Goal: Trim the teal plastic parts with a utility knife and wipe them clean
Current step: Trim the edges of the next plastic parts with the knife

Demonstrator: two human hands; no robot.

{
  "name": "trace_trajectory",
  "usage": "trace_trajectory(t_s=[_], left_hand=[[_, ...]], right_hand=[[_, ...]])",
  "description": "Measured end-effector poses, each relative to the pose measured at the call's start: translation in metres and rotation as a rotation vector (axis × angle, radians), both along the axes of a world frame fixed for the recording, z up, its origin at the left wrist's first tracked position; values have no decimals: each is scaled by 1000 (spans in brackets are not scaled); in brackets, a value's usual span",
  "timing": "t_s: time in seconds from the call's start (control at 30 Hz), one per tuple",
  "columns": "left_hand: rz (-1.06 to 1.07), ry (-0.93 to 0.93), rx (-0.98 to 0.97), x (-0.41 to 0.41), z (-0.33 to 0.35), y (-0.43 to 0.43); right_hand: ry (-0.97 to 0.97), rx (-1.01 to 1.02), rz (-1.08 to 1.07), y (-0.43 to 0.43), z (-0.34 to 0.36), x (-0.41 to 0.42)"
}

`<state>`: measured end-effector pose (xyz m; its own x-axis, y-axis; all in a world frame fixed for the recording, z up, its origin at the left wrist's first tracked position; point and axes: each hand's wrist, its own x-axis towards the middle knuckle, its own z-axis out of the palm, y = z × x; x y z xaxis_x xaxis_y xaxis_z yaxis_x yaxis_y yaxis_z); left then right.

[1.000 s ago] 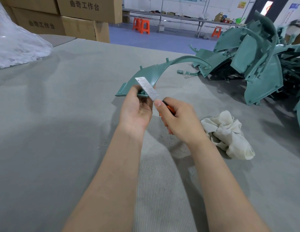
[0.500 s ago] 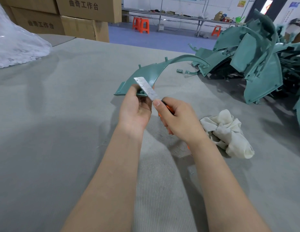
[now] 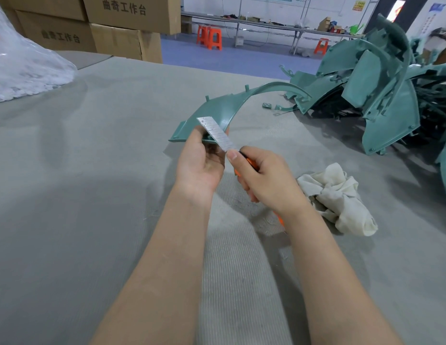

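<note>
A long curved teal plastic part (image 3: 232, 105) arcs above the grey table. My left hand (image 3: 200, 163) holds its near end, fingers hidden behind it. My right hand (image 3: 265, 175) grips an orange utility knife (image 3: 247, 161). Its long silver blade (image 3: 217, 133) is extended and lies across the part's near end, beside my left thumb. A crumpled off-white cloth (image 3: 339, 197) sits on the table right of my right wrist.
A heap of more teal parts (image 3: 381, 80) fills the table's right side. Small teal offcuts (image 3: 274, 107) lie near it. A clear plastic bag (image 3: 23, 63) sits far left, cardboard boxes (image 3: 105, 28) behind. The grey table covering (image 3: 92, 195) spreads all around.
Both hands, the part and the knife have stayed nearly still; the blade shifted only slightly along the part's near end.
</note>
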<state>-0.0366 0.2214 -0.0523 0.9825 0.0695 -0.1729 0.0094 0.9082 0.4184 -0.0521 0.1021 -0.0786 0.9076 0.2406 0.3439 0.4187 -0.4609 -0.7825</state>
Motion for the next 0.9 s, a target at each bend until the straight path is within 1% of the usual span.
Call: trace_trajectory(t_s=[0.13, 0.17, 0.3, 0.37, 0.43, 0.57, 0.67, 0.8, 0.9], left_hand=[[-9, -1, -86, 1, -2, 2], [-3, -3, -86, 1, -2, 2], [35, -10, -89, 3, -1, 3], [44, -24, -123, 2, -1, 2], [39, -24, -120, 1, -1, 1], [34, -23, -88, 2, -3, 0], [12, -8, 2, 3, -4, -1], [17, -15, 90, 6, -6, -2], [37, -14, 157, 5, -6, -4]], right_hand=[[-2, -62, 54, 5, -1, -3], [-3, -48, 56, 5, -1, -3], [31, 191, 4, -2, 3, -2], [25, 239, -48, -4, 4, 0], [19, 241, -89, -3, 4, 1], [17, 215, -89, -1, 5, -2], [-14, 209, -78, 3, 8, -6], [16, 295, -99, 6, 12, -9], [43, 310, -85, 10, 13, -10]])
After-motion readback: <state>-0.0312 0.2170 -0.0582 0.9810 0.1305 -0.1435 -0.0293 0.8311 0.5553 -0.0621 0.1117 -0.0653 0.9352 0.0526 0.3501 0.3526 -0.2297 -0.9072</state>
